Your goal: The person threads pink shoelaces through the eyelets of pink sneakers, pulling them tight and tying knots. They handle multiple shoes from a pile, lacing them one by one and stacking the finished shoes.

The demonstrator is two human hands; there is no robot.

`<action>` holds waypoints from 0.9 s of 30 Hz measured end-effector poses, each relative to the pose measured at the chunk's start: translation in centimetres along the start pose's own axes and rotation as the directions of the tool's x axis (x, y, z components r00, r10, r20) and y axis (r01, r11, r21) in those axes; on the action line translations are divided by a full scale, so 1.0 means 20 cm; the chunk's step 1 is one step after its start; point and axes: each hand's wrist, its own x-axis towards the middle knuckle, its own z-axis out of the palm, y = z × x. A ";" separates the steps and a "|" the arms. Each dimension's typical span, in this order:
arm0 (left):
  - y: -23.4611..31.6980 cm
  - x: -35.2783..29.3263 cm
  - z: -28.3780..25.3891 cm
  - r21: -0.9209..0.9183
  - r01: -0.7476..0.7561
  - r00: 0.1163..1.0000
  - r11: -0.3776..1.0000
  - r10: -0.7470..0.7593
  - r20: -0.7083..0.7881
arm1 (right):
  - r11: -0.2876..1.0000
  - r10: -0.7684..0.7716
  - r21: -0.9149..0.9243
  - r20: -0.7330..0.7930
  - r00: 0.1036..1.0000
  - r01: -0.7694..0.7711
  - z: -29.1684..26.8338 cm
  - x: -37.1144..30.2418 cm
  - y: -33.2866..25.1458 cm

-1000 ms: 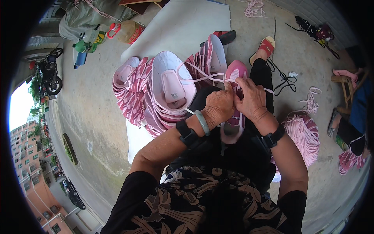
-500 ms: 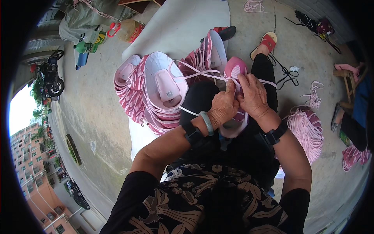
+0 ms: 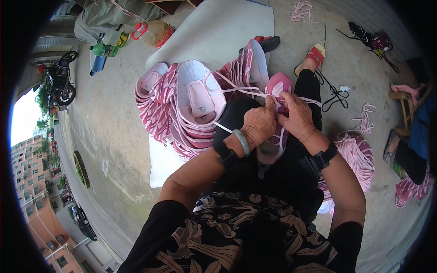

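A pink shoe upper lies on my lap, toe pointing away from me. My left hand and my right hand meet on top of it, fingers pinched on a pale pink lace that runs off to the left. A green bangle and a black band sit on my left wrist, a black band on my right. The laced part under my fingers is hidden.
A pile of pink and white shoe uppers rests on a white mat at my left. A bundle of pink laces lies on the concrete at my right. Another person's leg and a stool sit far right. Bottles stand upper left.
Both hands stay on the pink shoe upper, working the lace with small finger shifts. The view has tilted slightly, so the pile sits a bit further left.
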 end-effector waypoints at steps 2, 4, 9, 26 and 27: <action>-0.03 0.03 0.04 0.039 -0.028 0.996 0.999 0.031 -0.081 | 0.999 0.027 0.024 0.037 0.999 -0.028 0.00 0.01 -0.02; -0.04 0.06 0.04 0.034 -0.013 0.995 0.999 0.016 -0.099 | 0.995 0.095 0.038 0.065 0.993 -0.097 -0.01 0.02 -0.04; -0.04 0.06 0.05 -0.025 0.025 0.992 0.999 -0.028 -0.121 | 0.986 0.114 -0.131 0.038 0.993 -0.108 0.03 0.10 -0.05; -0.12 0.01 0.00 -0.111 -0.108 0.970 0.988 0.081 -0.230 | 0.982 -0.143 0.096 -0.172 0.975 0.161 0.09 0.06 -0.02; -0.13 0.01 0.01 -0.116 -0.112 0.970 0.987 0.083 -0.229 | 0.979 -0.169 0.086 -0.166 0.972 0.185 0.09 0.05 -0.01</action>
